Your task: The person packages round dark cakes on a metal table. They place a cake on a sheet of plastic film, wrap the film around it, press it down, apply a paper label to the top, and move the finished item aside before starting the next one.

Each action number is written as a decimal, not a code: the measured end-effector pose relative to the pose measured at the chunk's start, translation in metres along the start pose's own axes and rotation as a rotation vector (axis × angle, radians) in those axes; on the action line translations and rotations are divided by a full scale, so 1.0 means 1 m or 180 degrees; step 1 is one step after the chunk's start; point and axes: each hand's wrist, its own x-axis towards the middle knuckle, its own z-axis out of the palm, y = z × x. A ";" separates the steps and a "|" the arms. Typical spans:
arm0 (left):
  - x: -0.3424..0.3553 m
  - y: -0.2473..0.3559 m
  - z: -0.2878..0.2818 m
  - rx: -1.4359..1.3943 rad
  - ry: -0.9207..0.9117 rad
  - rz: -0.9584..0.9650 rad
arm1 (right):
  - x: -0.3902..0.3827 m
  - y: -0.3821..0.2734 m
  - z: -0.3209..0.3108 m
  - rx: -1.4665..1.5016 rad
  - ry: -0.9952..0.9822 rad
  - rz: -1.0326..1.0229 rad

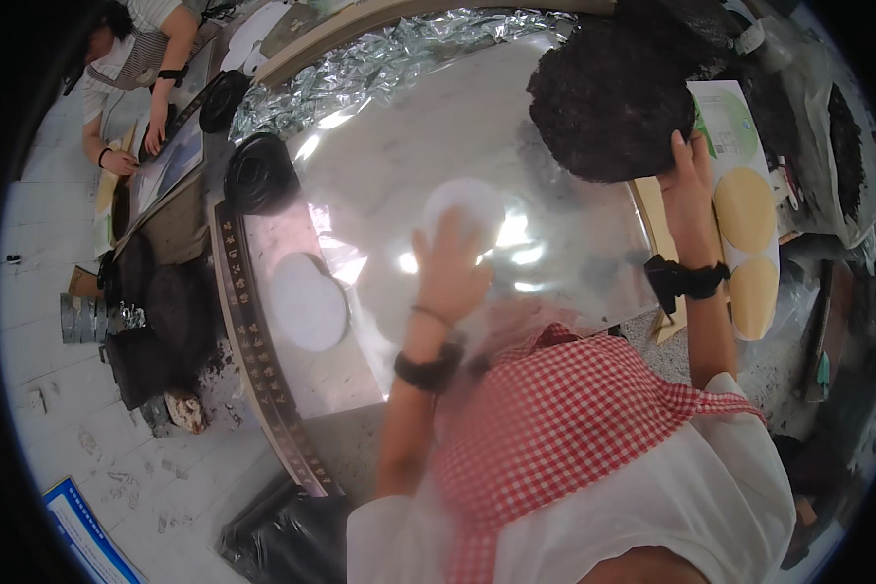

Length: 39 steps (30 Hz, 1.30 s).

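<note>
My left hand (451, 265) presses a round white paper disc (467, 202) flat on a clear plastic sheet (399, 156) that covers the marble-patterned table. My right hand (689, 173) is raised at the right and grips the edge of a large dark round cake of pressed leaves (603, 102), held tilted above the sheet. Both wrists wear dark bands. A red-and-white checked apron hangs in front of me.
Another white disc (307, 302) lies at the table's left. Crumpled foil (409, 49) lines the far edge. Tan round discs (747, 209) and paper wrappers sit at the right. Black round moulds (260, 175) stand at the left. Another person (131, 58) works at the far left.
</note>
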 end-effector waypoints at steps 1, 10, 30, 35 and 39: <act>0.009 0.003 -0.013 0.0078 -0.0083 0.0050 | -0.007 -0.005 0.009 -0.0487 0.0031 -0.0248; 0.030 0.045 -0.054 -0.5341 0.0790 -0.0869 | -0.075 0.023 0.090 -0.1716 -0.2578 -0.0606; -0.025 0.007 -0.065 -0.1467 0.1995 -0.0864 | -0.011 0.042 -0.046 0.1138 0.0796 0.0055; -0.029 -0.037 0.001 -0.3417 0.1156 -0.2488 | -0.014 0.038 -0.040 0.0931 0.0850 0.0012; -0.047 -0.065 0.033 -0.2942 0.0647 -0.2641 | -0.019 0.044 -0.039 0.0924 0.0838 0.0115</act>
